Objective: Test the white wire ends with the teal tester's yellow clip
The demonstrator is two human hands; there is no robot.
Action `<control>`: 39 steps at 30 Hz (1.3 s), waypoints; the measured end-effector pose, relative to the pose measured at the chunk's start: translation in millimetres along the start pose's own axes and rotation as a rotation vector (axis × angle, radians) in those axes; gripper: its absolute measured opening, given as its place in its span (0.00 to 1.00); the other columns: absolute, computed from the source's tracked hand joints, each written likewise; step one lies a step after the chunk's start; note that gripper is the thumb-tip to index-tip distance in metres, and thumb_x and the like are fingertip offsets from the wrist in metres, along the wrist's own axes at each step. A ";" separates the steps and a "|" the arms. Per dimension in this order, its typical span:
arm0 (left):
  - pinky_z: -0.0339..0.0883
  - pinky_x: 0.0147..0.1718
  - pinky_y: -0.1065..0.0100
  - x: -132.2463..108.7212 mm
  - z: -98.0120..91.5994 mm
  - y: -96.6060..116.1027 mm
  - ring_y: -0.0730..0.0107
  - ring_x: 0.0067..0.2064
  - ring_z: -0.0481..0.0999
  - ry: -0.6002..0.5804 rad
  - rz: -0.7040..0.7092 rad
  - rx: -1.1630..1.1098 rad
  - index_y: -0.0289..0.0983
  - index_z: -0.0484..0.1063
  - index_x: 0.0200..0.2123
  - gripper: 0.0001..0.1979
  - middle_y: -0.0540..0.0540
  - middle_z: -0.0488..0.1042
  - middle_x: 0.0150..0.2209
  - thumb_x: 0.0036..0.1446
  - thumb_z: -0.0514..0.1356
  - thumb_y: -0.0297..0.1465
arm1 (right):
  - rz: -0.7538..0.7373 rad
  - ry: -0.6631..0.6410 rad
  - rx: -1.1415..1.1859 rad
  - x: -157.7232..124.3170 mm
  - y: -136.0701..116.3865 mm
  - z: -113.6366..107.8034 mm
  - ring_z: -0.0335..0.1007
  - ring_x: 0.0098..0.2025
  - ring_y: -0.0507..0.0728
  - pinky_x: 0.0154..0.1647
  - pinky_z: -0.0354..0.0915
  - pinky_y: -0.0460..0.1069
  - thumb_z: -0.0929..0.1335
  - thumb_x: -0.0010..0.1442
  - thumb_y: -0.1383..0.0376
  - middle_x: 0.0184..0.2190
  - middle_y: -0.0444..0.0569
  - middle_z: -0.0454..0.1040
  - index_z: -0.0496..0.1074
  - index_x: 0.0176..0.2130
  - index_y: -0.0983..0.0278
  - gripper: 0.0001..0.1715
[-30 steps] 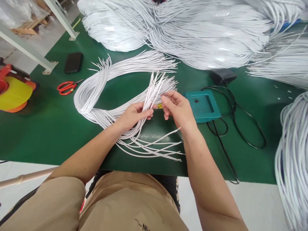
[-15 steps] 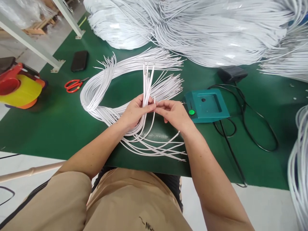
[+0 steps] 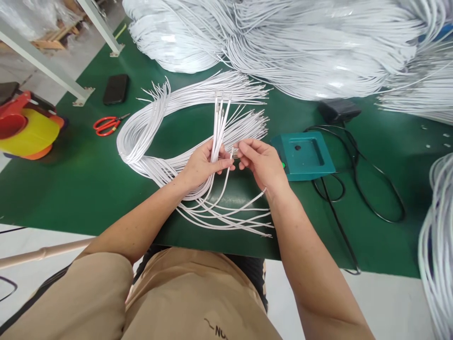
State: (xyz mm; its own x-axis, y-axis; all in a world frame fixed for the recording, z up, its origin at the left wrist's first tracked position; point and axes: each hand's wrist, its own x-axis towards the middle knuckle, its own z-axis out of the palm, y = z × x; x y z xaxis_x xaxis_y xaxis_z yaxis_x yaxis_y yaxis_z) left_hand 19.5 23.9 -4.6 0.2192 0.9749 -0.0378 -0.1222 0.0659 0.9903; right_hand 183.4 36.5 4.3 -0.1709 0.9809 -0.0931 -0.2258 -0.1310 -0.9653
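Observation:
My left hand (image 3: 205, 163) is closed around a small bunch of white wires (image 3: 218, 120) whose ends point up and away from me. One single wire (image 3: 226, 177) curves up separately, its tip between the left thumb and fingers. Just right of that tip, my right hand (image 3: 260, 163) has thumb and forefinger pinched together; a small pale bit shows at the fingertips, too small to make out. Under and left of my left hand lies a large looped bundle of white wires (image 3: 132, 137). Several loose wire ends (image 3: 247, 226) spread below my hands.
Right of my hand sits a teal device (image 3: 304, 156) with a green button and black cable (image 3: 382, 177). Red-handled scissors (image 3: 108, 125) and a black rectangular case (image 3: 116, 89) lie left. Big heaps of white wire (image 3: 300, 47) fill the back; another coil (image 3: 439, 236) hangs at right.
My right hand has shifted slightly right and turned, its fingers curling in more near the single wire's tip. The left hand keeps hold of the bunch, nearly unmoved.

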 end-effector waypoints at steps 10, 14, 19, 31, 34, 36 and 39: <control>0.65 0.26 0.74 -0.3 -2.2 -5.0 0.74 0.30 0.76 0.003 0.021 0.095 0.36 0.65 0.34 0.18 0.52 0.73 0.29 0.46 0.71 0.33 | 0.019 -0.051 -0.110 -2.8 -0.6 5.6 0.65 0.22 0.48 0.25 0.64 0.45 0.77 0.45 0.55 0.20 0.42 0.72 0.74 0.25 0.66 0.18; 0.63 0.24 0.74 0.3 1.0 -2.7 0.74 0.28 0.76 0.048 -0.014 0.059 0.36 0.64 0.33 0.21 0.53 0.72 0.29 0.43 0.73 0.34 | 0.089 -0.073 -0.029 -2.2 0.4 3.7 0.64 0.22 0.48 0.24 0.62 0.45 0.76 0.46 0.58 0.19 0.42 0.70 0.75 0.26 0.66 0.14; 0.67 0.28 0.72 -0.4 1.6 -4.7 0.74 0.29 0.77 0.048 0.046 0.029 0.37 0.61 0.34 0.22 0.53 0.74 0.30 0.46 0.71 0.36 | 0.235 -0.121 0.154 -1.3 -1.5 1.3 0.56 0.20 0.46 0.24 0.61 0.44 0.75 0.46 0.63 0.18 0.40 0.65 0.72 0.23 0.66 0.11; 0.69 0.34 0.70 -3.3 -2.1 -6.1 0.72 0.33 0.78 0.056 0.051 0.099 0.37 0.63 0.35 0.17 0.51 0.74 0.34 0.49 0.69 0.34 | 0.137 0.035 0.050 -5.1 -3.4 6.3 0.60 0.21 0.46 0.22 0.62 0.44 0.77 0.43 0.61 0.19 0.39 0.68 0.75 0.28 0.66 0.13; 0.69 0.38 0.68 -3.3 -3.2 -7.3 0.73 0.34 0.76 0.097 0.096 0.147 0.36 0.65 0.35 0.17 0.51 0.75 0.33 0.47 0.70 0.34 | 0.112 0.056 0.008 -4.8 -3.8 6.3 0.61 0.21 0.46 0.23 0.63 0.44 0.76 0.45 0.62 0.19 0.39 0.68 0.74 0.27 0.66 0.12; 0.68 0.37 0.68 -3.1 -3.2 -7.5 0.73 0.34 0.75 0.122 0.109 0.155 0.37 0.65 0.34 0.17 0.51 0.75 0.33 0.47 0.71 0.34 | 0.113 0.041 0.015 -5.0 -5.3 6.7 0.61 0.22 0.46 0.24 0.64 0.43 0.76 0.45 0.62 0.20 0.39 0.68 0.74 0.26 0.66 0.11; 0.66 0.33 0.70 -2.4 -1.8 -6.6 0.74 0.33 0.74 0.136 0.099 0.096 0.37 0.65 0.33 0.17 0.52 0.74 0.32 0.47 0.71 0.34 | 0.113 0.022 0.026 -6.3 -7.5 8.4 0.62 0.23 0.46 0.24 0.65 0.43 0.76 0.44 0.63 0.21 0.39 0.69 0.72 0.25 0.65 0.11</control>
State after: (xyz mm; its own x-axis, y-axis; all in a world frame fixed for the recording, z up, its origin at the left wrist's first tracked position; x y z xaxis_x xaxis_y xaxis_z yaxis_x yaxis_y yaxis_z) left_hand 18.0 21.5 -11.3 0.0768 0.9958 0.0497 -0.0423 -0.0465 0.9980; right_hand 178.1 30.1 14.2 -0.1754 0.9625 -0.2069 -0.2315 -0.2446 -0.9416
